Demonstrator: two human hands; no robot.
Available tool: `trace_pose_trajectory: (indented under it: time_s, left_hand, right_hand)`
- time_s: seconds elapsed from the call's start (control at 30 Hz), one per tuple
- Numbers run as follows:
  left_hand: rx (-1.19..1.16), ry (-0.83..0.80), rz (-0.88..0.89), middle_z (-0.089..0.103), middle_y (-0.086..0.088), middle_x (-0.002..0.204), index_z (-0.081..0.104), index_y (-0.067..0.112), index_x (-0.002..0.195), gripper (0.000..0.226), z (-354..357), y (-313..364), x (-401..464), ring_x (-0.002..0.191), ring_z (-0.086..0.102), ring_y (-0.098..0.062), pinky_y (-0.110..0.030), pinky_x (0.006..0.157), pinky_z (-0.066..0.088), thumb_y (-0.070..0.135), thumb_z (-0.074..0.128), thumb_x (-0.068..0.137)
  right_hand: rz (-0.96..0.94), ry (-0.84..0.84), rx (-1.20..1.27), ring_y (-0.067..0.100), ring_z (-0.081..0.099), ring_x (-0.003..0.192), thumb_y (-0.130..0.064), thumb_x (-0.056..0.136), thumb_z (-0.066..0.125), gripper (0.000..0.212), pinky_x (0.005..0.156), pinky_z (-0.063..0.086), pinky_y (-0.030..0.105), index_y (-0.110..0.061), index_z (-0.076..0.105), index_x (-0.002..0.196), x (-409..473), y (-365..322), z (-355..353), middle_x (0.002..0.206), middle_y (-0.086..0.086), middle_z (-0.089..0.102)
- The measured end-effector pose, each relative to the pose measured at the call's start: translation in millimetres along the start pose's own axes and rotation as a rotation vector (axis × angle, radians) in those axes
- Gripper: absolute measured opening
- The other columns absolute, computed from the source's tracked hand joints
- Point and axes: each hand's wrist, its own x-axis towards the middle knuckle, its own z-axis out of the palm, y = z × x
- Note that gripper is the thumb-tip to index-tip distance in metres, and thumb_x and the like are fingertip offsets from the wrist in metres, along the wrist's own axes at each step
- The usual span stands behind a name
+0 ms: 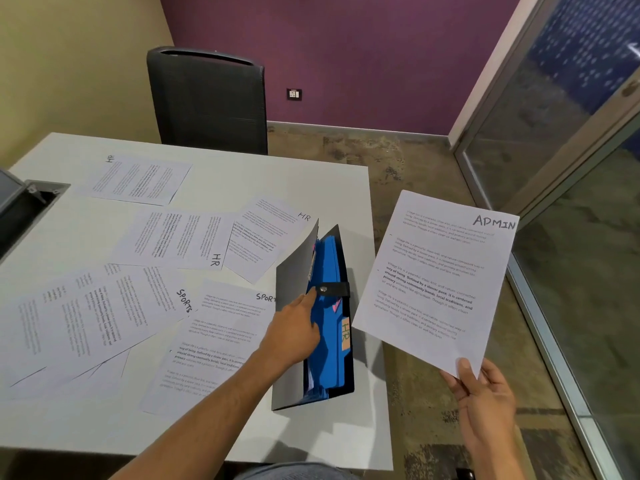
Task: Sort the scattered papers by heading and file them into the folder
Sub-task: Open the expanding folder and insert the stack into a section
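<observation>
A grey expanding folder [294, 278] with blue dividers [329, 327] lies open near the table's right edge; one divider tab reads HR. My left hand [294, 327] holds the grey front flap up, fingers inside the opening. My right hand [485, 400] grips the bottom edge of a sheet headed ADMIN [436, 278], held in the air right of the folder, beyond the table edge. On the table lie sheets headed HR [138, 181], HR [180, 240], HR [259, 233], SPORTS [114, 306] and SPORTS [214, 341].
The white table [329, 174] ends just right of the folder. A black chair [207, 102] stands at the far side. A grey cable box [27, 202] is sunk into the table at the left. A glass partition [571, 168] runs along the right.
</observation>
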Motion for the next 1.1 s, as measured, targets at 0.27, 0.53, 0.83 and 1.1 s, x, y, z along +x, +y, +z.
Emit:
trace_pose_trajectory:
  time_s: [0.27,0.53,0.83,1.1]
  left_hand:
    - [-0.058,-0.034,0.009,0.059,-0.01,0.125,0.016,0.026,0.155,0.069,-0.3,3.6,-1.4,0.097,0.061,-0.022,-0.034,0.084,0.053,0.006,0.046,0.096]
    - [-0.087,-0.034,-0.013,0.059,-0.009,0.125,0.014,0.023,0.155,0.068,-5.7,3.1,-3.1,0.09,0.058,-0.016,-0.031,0.086,0.051,0.008,0.047,0.097]
    - [-0.17,-0.103,-0.044,0.06,-0.007,0.126,0.012,0.026,0.155,0.07,-9.9,7.2,-6.6,0.103,0.064,-0.021,-0.034,0.089,0.054,0.018,0.052,0.099]
    - [-0.149,-0.097,-0.027,0.062,-0.009,0.122,0.008,0.024,0.155,0.072,-13.7,8.8,-7.7,0.079,0.058,-0.011,-0.029,0.084,0.053,0.015,0.052,0.098]
  right_hand:
    - [-0.163,-0.003,-0.129,0.019,0.073,0.092,-0.001,0.094,0.06,0.016,0.068,0.062,0.024,-0.014,0.064,0.102,-7.0,-17.0,34.8,0.104,0.002,0.074]
    - [-0.491,0.033,-0.621,-0.002,0.069,0.074,-0.012,0.095,0.063,0.024,0.073,0.061,0.025,-0.022,0.069,0.115,-36.6,-17.9,77.4,0.089,-0.016,0.07]
    - [-0.85,-0.203,-0.983,0.012,0.065,0.058,-0.002,0.093,0.062,0.029,0.055,0.056,0.018,-0.008,0.068,0.121,-65.6,-9.5,86.5,0.092,0.002,0.076]
    - [-0.909,-0.331,-1.059,0.01,0.064,0.057,-0.024,0.094,0.044,0.043,0.055,0.053,0.013,-0.002,0.066,0.123,-86.2,-6.6,83.9,0.091,0.008,0.076]
